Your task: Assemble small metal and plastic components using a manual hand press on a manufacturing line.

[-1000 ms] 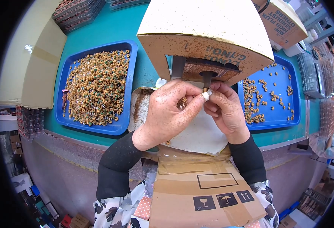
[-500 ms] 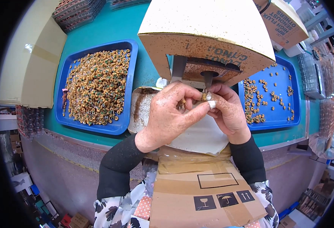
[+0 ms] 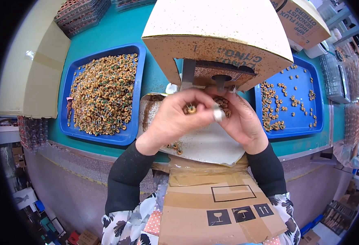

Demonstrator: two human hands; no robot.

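Copper-coloured ring coils with wire leads are in both hands, beneath a cardboard box cover [image 3: 216, 49] that hoods a dark metal spindle [image 3: 221, 83]. My left hand [image 3: 169, 118] is curled around a coil [image 3: 190, 109], its white-taped thumb against the index finger. Close beside it on the right, my right hand [image 3: 247, 124] is cupped, with coils [image 3: 223, 104] in its bent fingers. Its fingertips are partly hidden and somewhat blurred. Below the hands lies a white sheet [image 3: 204, 143] sprinkled with brown dust. A few loose coils [image 3: 177, 149] sit on it by my left wrist.
A blue tray [image 3: 140, 92] heaped with coils stands to the left on the green table [image 3: 106, 22]. Another blue tray [image 3: 316, 106], with scattered coils, is at the right. A taped carton [image 3: 224, 204] is in front of me. Stacked racks [image 3: 79, 16] stand at the back left.
My hands have drawn slightly apart below the spindle, and my left hand has shifted left. The coil pinched between them has left that spot. Loose coils by my left wrist have come into view.
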